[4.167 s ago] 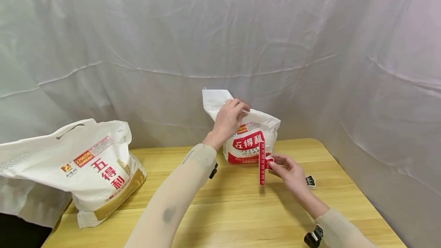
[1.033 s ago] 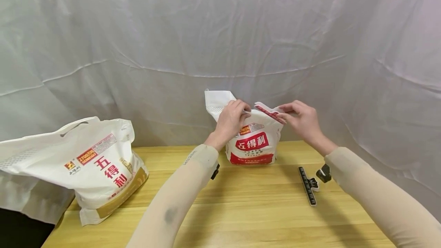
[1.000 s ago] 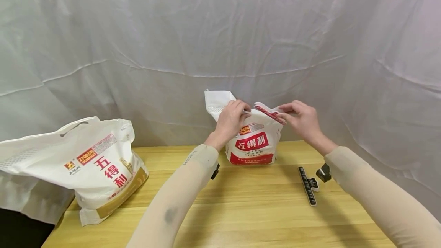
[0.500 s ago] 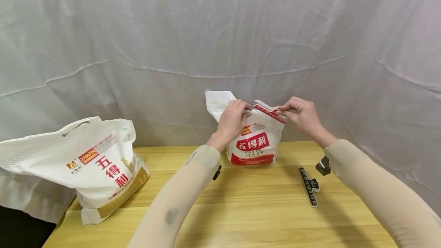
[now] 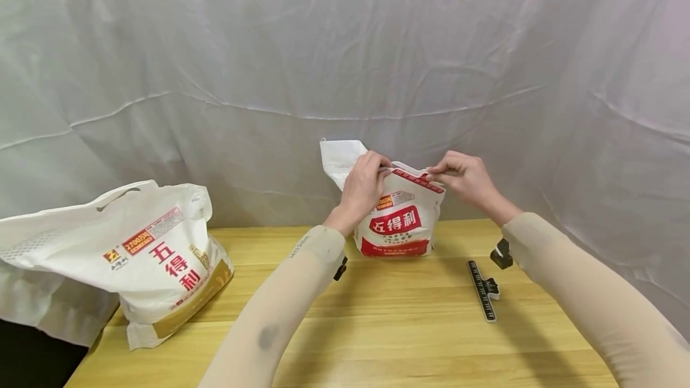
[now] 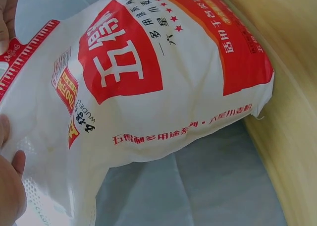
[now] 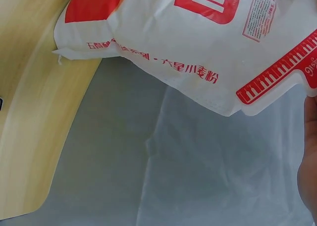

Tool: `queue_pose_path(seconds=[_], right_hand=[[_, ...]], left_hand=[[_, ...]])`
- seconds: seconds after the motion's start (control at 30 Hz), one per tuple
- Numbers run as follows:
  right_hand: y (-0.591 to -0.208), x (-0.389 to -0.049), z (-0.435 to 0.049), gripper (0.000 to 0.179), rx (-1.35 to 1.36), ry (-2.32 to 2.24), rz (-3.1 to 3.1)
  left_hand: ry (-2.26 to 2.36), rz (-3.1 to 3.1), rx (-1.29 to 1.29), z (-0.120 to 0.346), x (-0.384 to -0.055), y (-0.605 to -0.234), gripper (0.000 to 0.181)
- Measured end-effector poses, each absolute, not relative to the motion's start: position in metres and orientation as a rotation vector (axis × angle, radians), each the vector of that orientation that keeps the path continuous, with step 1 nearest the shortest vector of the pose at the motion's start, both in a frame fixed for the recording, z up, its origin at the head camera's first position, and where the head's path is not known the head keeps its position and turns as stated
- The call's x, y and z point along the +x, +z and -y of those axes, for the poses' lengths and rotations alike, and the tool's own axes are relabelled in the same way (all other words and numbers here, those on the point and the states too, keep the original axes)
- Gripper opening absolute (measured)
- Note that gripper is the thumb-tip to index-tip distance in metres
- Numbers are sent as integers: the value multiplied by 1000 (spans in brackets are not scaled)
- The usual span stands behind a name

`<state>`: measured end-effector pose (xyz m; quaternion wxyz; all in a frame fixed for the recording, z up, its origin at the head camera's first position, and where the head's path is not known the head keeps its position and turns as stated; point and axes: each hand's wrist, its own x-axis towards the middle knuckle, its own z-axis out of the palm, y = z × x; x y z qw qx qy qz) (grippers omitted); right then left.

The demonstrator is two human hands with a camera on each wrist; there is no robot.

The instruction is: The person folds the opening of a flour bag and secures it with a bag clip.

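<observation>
A white-and-red flour bag [image 5: 398, 223] stands at the back of the table, its top folded over and its loose end [image 5: 341, 154] sticking up at the left. My left hand [image 5: 362, 189] pinches the fold. Over the right part of that folded edge lies a red clip with a piano-key pattern [image 5: 419, 181]. My right hand [image 5: 465, 179] holds the clip by its handle, thumb in front. In the right wrist view the clip's bar [image 7: 277, 70] runs along the bag's top out to the corner. The left wrist view shows the clip [image 6: 29, 52] just above my left fingers.
On the table right of the bag lies a black clip [image 5: 481, 292] with the same key pattern. A larger flour bag [image 5: 167, 262] leans at the left, its handle end towards the left edge. Grey cloth [image 5: 269, 76] hangs behind the wooden table [image 5: 377, 340].
The red clip went from upright in front of the bag to its top edge, then slid left and down onto the fold, nearer my left hand. My left hand keeps its place.
</observation>
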<state>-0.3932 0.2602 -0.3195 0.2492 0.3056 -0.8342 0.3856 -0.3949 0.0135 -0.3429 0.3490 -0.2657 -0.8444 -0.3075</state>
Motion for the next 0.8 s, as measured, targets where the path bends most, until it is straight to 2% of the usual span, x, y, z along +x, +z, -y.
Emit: queue_pose_path(seconds=[0.8], right_hand=[[-325,-404,-251,10,850,937,2386]], left_hand=[[-871,2129,-703,-9,-392,-341,5]])
